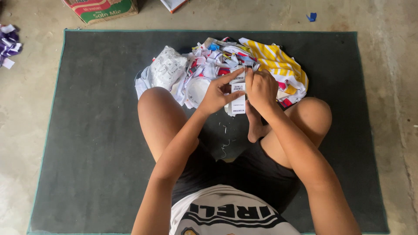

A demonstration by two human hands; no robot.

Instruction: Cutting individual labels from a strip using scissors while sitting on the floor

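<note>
Head view, looking straight down on a person sitting cross-legged on a dark grey mat (96, 130) laid on a concrete floor (392, 87).

Both hands are up in front of the knees, working 1 thing: a white garment label strip (238, 101) with dark printed blocks, hanging vertically between them.
- Left hand (216, 92): fingers extended, index pointing toward the top of the strip, thumb pressed at its left edge. Half-open pinch on the label, not a fist.
- Right hand (261, 87): curled closed over the strip's upper right edge, knuckles toward the camera. Fingertips are hidden, so I cannot tell the exact grip point.

The label sits just in front of a heap of cut fabric labels and scraps (213, 61), mostly white with red, blue and pink bits. Touching the heap on its left is a white printed plastic bag (167, 67); on its right is a yellow and white striped cloth (278, 63).

A few small white thread bits (224, 146) lie on the mat between the legs.

Off the mat: a cardboard box (102, 9) at top left, a purple and white scrap pile (8, 45) at the far left edge, a small blue scrap (311, 17) at top right.
</note>
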